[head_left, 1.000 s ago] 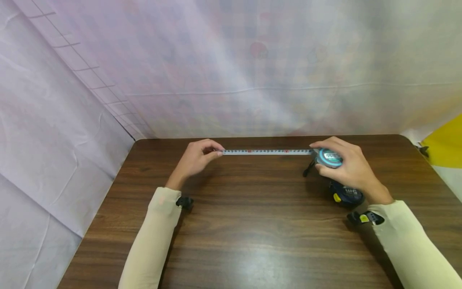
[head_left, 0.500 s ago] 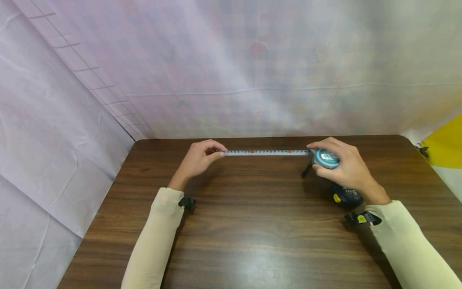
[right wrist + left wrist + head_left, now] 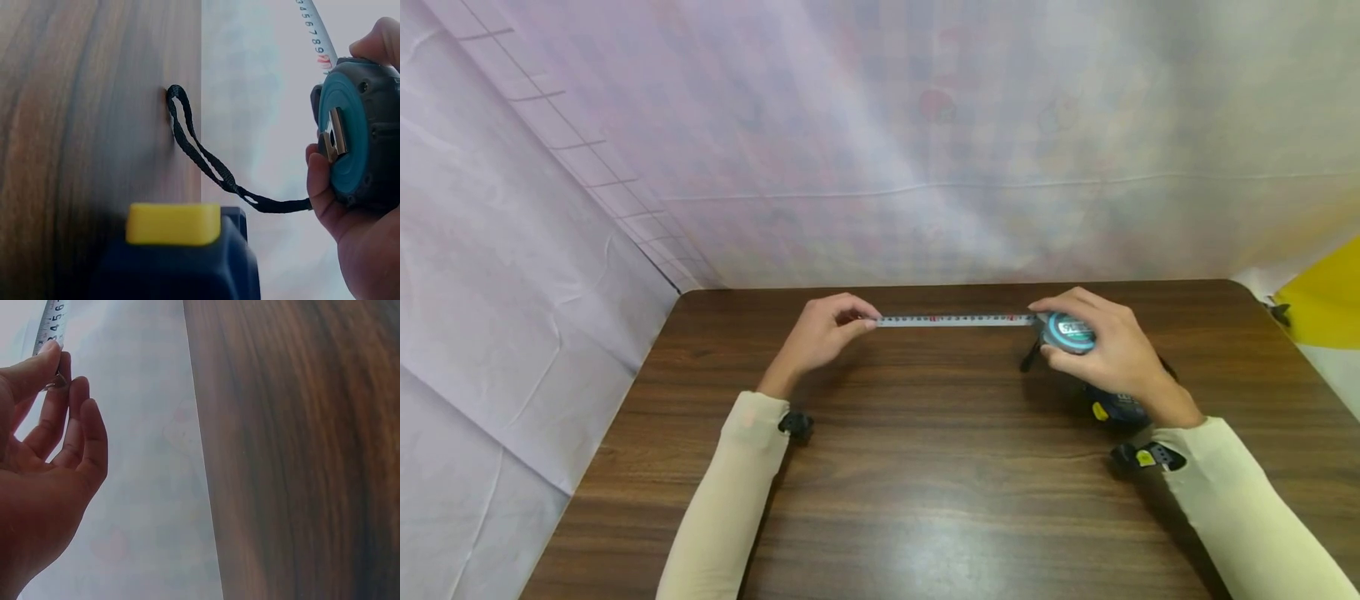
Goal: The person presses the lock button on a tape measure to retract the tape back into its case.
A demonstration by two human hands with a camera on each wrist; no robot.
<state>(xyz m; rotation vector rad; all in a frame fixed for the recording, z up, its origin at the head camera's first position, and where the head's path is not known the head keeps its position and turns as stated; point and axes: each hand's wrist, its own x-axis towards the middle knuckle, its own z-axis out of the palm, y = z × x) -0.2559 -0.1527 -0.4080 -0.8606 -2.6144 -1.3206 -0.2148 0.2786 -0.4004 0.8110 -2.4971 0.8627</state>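
A blue-and-grey tape measure (image 3: 1071,333) is held in my right hand (image 3: 1116,350), thumb and fingers around its case. Its white blade (image 3: 955,320) stretches leftward above the far part of the table. At the blade's other end, my left hand (image 3: 820,337) pinches the tip between thumb and forefinger, and the left wrist view shows the metal end hook (image 3: 57,381) by those fingers. From the case hangs a black wrist strap (image 3: 200,147). A silver belt clip (image 3: 336,134) faces the right wrist camera.
A second, dark blue tape measure with a yellow button (image 3: 1101,412) sits on the brown wooden table (image 3: 910,467) beneath my right hand, partly hidden by it. Behind the table's far edge hangs a pale patterned cloth (image 3: 850,167).
My hands have come closer together, the left moving right and the right moving left. Less of the blade shows between them.
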